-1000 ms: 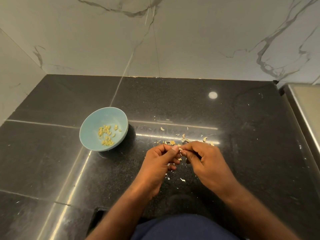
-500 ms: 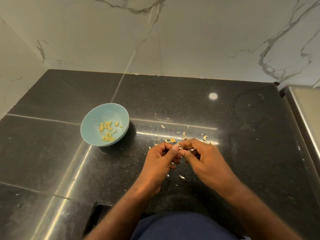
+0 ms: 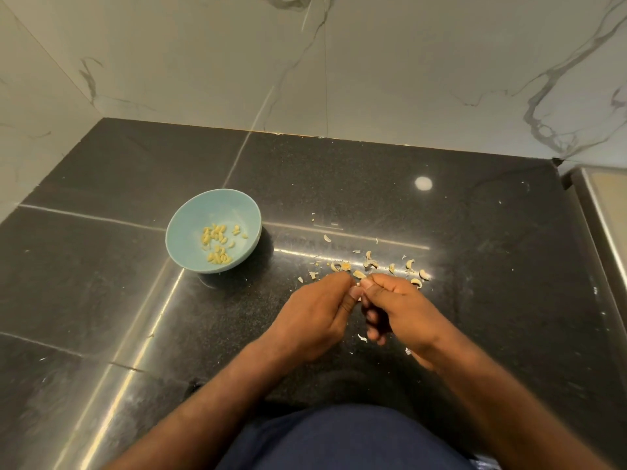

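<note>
Fingers (image 3: 353, 294) of the left hand (image 3: 319, 310) and the right hand (image 3: 398, 308) meet tip to tip in the head view, curled in and pinching one small pale seed (image 3: 358, 284) between the thumbs and forefingers. The other fingers of each hand are folded under the palm. The seed is held just above the dark desk (image 3: 475, 300), near the front of it, and it is too small to tell whether its husk has split yet.

Behind the hands, a loose scatter of pale husks (image 3: 369, 264) lies on the desk, with a few more flakes beside and under the right hand. To the left and well apart from the hands stands a light blue bowl (image 3: 200, 208), upright. A small heap of yellowish kernels (image 3: 217, 244) covers only part of its bottom.

Judging from this, the shelling is well under way. A fair number of seeds are already opened, their kernels are in the bowl and their husks are dropped on the desk. The seed in hand is yet to be freed and carried to the bowl. No separate heap of unshelled seeds shows, and I cannot tell whether any whole ones lie among the husks, so how much is left is uncertain. A white marble wall (image 3: 373, 69) stands behind the desk.
</note>
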`<state>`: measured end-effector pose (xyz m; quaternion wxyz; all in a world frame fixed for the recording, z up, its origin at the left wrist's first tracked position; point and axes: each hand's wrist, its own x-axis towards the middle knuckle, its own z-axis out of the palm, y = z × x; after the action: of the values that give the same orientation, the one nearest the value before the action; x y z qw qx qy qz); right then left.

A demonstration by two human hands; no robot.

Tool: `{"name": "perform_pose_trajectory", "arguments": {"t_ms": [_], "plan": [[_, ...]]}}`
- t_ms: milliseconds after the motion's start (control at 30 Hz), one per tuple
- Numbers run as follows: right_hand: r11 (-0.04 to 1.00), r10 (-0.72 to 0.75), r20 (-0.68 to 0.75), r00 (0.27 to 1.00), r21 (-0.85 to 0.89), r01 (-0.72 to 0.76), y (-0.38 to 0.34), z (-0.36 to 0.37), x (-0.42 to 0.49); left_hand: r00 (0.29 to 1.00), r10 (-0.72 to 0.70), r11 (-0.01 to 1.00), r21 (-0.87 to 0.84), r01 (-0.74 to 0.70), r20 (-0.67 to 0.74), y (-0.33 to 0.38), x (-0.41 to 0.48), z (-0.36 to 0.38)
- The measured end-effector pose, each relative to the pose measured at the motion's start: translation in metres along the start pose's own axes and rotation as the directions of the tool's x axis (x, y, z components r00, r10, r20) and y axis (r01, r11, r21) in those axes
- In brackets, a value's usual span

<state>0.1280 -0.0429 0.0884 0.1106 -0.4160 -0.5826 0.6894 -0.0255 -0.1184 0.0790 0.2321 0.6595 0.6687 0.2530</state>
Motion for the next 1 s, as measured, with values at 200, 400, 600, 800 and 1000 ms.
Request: {"name": "perform_pose_trajectory", "arguments": {"t_ms": [200, 400, 600, 800, 1000], "plan": [[0.977, -0.144, -0.023, 0.989, 0.158, 0.146, -0.004, 0.008, -0.004, 0.985, -0.175, 0.845, -0.512, 0.155, 0.01, 0.02, 0.004, -0.007], [0.674, -0.65, -0.028, 0.76, -0.483, 0.559, 0.011, -0.004, 0.002, 0.879, -0.363, 0.284, -0.862, 0.42, 0.309, 0.046, 0.0, -0.014], [0.553, -0.746, -0.022, 0.665, -0.576, 0.602, 0.011, -0.005, 0.005, 0.846, -0.411, 0.155, -0.889, 0.431, 0.339, 0.047, 0.003, -0.017], [0.726, -0.668, -0.159, 0.727, -0.354, 0.59, 0.008, 0.008, -0.002, 0.882, -0.433, 0.348, -0.868, 0.355, 0.187, 0.051, 0.001, -0.018], [0.868, -0.483, -0.208, 0.85, 0.009, 0.496, -0.001, 0.011, -0.015, 0.906, -0.417, 0.472, -0.834, 0.287, 0.076, 0.053, -0.002, -0.015]]}}
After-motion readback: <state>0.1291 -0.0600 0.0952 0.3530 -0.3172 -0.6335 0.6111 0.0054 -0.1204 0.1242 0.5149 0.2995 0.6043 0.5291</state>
